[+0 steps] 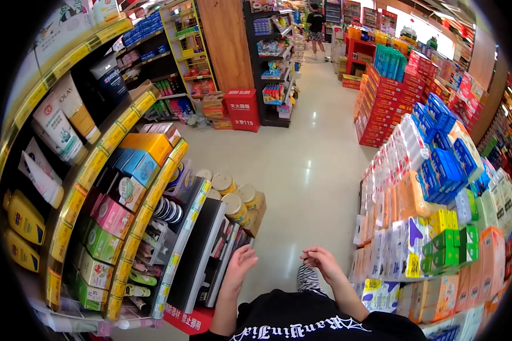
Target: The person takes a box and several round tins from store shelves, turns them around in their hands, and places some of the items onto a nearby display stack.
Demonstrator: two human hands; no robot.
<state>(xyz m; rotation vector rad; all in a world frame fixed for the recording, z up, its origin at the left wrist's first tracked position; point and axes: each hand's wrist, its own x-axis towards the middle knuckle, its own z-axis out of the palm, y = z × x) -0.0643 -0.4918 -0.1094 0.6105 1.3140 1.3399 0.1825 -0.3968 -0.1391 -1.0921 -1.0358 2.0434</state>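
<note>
My left hand [242, 266] is raised in front of me, fingers apart and slightly bent, with nothing in it. It is nearest to the low dark shelf [190, 261] on the left, apart from it. My right hand [320, 261] hangs over the aisle, fingers loosely curved and apart, also holding nothing. Stacked tissue packs [401, 244] stand to its right, out of contact. Beyond my left hand, several yellow canisters [233, 204] with pale lids sit on a low carton [259, 215].
Left shelves carry lotion tubes [60, 131], yellow bottles [25, 217] and soap boxes [114, 216]. A red fire-equipment box [242, 109] stands by a wooden pillar [224, 45]. Red cartons [384, 105] are stacked at right. A person [316, 31] stands far down the tiled aisle [293, 165].
</note>
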